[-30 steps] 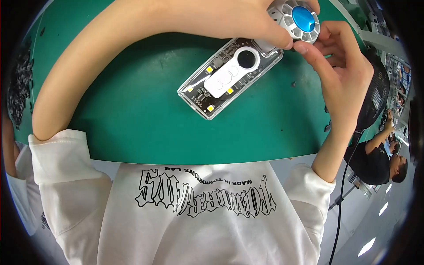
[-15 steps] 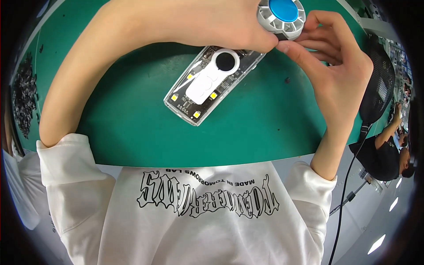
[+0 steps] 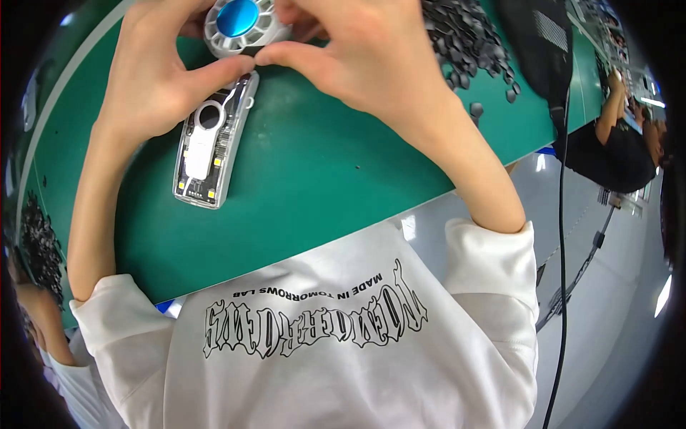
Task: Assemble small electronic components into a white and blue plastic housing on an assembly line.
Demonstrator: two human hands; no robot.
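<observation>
Head view: left hand and right hand pinch a round disc from both sides, steadying it above the clear case lying flat on the table.

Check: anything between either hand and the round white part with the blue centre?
Nothing visible. Both the left hand and right hand already touch the round part at its rim, fingertips meeting under it. The clear housing lies below, beside.

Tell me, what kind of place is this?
Probably a workshop or small factory where gadgets get put together. There is a green work mat, a clear plastic gadget with its insides showing, a heap of small dark parts, and another person working nearby.
</observation>
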